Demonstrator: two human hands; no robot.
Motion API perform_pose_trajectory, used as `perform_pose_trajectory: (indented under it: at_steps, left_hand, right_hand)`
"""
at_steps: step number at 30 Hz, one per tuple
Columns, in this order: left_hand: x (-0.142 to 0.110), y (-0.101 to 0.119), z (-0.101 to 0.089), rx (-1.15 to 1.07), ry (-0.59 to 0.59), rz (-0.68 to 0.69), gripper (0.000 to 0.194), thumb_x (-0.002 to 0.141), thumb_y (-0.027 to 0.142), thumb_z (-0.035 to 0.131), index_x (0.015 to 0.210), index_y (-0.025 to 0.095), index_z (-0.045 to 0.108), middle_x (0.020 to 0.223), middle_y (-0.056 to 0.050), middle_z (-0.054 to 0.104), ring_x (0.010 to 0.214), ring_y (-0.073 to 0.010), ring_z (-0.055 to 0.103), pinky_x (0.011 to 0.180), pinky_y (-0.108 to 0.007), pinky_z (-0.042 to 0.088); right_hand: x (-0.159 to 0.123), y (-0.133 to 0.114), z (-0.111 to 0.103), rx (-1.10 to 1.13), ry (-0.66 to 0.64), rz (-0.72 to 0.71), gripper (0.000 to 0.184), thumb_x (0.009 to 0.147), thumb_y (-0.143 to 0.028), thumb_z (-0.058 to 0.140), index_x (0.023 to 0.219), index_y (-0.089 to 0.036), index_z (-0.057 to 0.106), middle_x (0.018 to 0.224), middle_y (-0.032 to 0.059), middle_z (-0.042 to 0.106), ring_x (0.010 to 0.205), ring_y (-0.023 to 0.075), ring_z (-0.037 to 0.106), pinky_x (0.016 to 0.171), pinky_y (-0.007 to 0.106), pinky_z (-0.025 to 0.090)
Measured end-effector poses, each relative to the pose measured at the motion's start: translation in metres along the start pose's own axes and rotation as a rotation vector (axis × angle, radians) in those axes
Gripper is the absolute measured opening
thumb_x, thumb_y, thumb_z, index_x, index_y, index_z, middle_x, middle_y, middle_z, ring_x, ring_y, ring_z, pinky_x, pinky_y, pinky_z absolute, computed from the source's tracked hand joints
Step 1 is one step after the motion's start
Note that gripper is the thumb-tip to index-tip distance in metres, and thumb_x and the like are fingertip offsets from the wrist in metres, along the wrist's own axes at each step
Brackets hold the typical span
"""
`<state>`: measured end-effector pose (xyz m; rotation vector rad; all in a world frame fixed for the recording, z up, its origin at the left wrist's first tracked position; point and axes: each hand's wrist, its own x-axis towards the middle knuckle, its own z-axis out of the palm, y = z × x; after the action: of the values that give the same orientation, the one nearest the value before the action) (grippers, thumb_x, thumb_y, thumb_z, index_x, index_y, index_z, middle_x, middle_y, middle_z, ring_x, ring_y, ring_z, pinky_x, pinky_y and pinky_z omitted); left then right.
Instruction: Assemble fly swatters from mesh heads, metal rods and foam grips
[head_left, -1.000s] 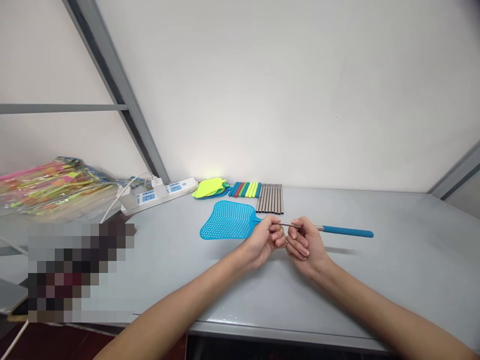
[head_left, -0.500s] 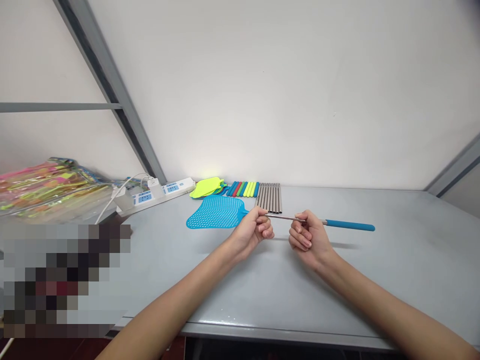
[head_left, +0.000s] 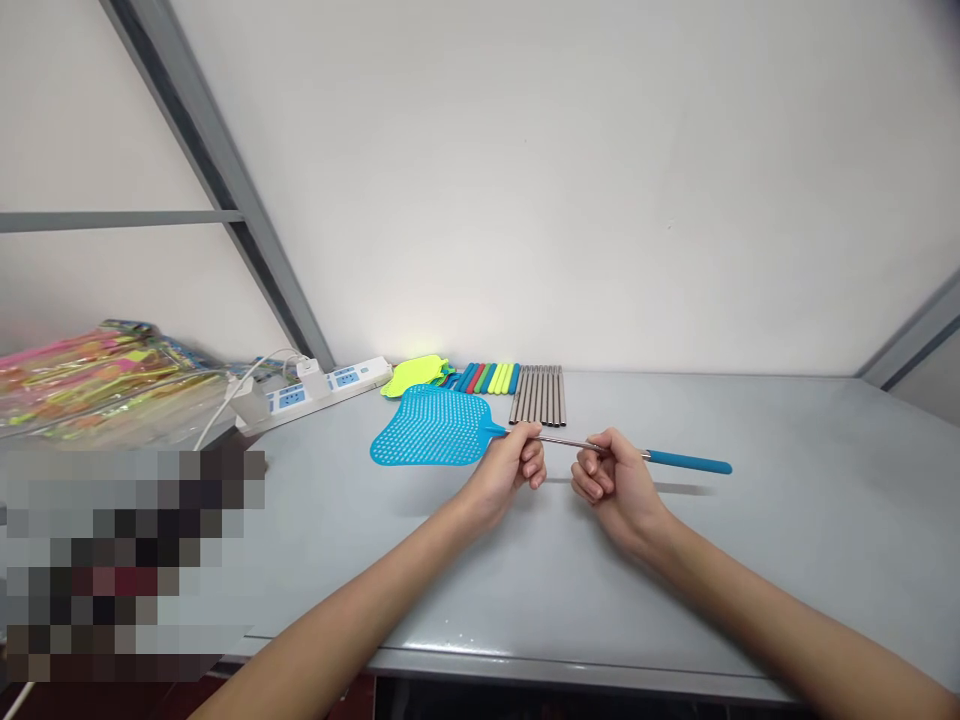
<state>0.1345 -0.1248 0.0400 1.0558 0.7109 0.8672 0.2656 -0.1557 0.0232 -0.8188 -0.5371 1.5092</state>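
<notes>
A blue fly swatter [head_left: 439,428] with a perforated head, a thin metal rod and a blue grip is held level above the table. My left hand [head_left: 517,465] pinches the rod close to the swatter head. Further along, my right hand [head_left: 611,475] is closed on the rod near the blue grip, which sticks out to the right. Between the hands a short stretch of bare rod shows. Behind the swatter lie a row of metal tubes [head_left: 538,395], several coloured grips [head_left: 491,378] and a stack of yellow and blue swatter heads [head_left: 415,375].
A white power strip [head_left: 319,395] with plugs and cables runs along the back left of the grey table [head_left: 787,520]. Beyond it, at far left, is a pile of bagged colourful swatters [head_left: 97,385]. A wall stands behind; the lower left is pixelated.
The blue grip has come slightly left, toward my hands. My right hand has shifted a little left, and slightly more rod shows beside the swatter head at my left hand.
</notes>
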Motion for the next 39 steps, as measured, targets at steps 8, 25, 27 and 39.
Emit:
perform_pose_trajectory:
  at_steps: [8, 25, 27, 39]
  left_hand:
    - [0.001, -0.011, 0.003, 0.177, -0.092, 0.02, 0.035, 0.075, 0.034, 0.043, 0.046, 0.016, 0.037, 0.039, 0.005, 0.034, 0.037, -0.0064, 0.036, 0.044, -0.021, 0.029]
    - [0.002, -0.02, -0.001, 0.185, -0.166, 0.025, 0.044, 0.077, 0.041, 0.038, 0.043, 0.014, 0.048, 0.035, 0.0, 0.042, 0.037, -0.0099, 0.043, 0.043, -0.022, 0.031]
    - [0.003, -0.02, 0.0, 0.18, -0.162, 0.025, 0.043, 0.076, 0.041, 0.039, 0.045, 0.014, 0.049, 0.033, 0.001, 0.04, 0.036, -0.0097, 0.042, 0.043, -0.021, 0.032]
    - [0.004, -0.022, -0.001, 0.114, -0.186, 0.007, 0.043, 0.075, 0.04, 0.041, 0.042, 0.014, 0.047, 0.036, 0.0, 0.042, 0.037, -0.0086, 0.041, 0.044, -0.021, 0.03]
  right_hand:
    - [-0.008, 0.008, 0.006, -0.178, -0.135, 0.037, 0.036, 0.072, -0.029, 0.041, 0.04, -0.015, 0.046, 0.033, -0.0034, 0.032, 0.035, 0.0079, 0.036, 0.043, 0.022, 0.03]
    - [-0.013, 0.013, 0.009, -0.228, -0.247, 0.048, 0.041, 0.075, -0.044, 0.047, 0.045, -0.016, 0.049, 0.035, -0.003, 0.041, 0.04, 0.0086, 0.042, 0.053, 0.022, 0.037]
    - [-0.013, 0.012, 0.009, -0.235, -0.248, 0.048, 0.042, 0.074, -0.045, 0.048, 0.044, -0.016, 0.048, 0.035, -0.0032, 0.041, 0.039, 0.0082, 0.041, 0.054, 0.022, 0.038]
    - [-0.012, 0.009, 0.011, -0.278, -0.231, 0.046, 0.045, 0.074, -0.045, 0.045, 0.04, -0.015, 0.048, 0.037, -0.0017, 0.044, 0.039, 0.0083, 0.043, 0.05, 0.022, 0.035]
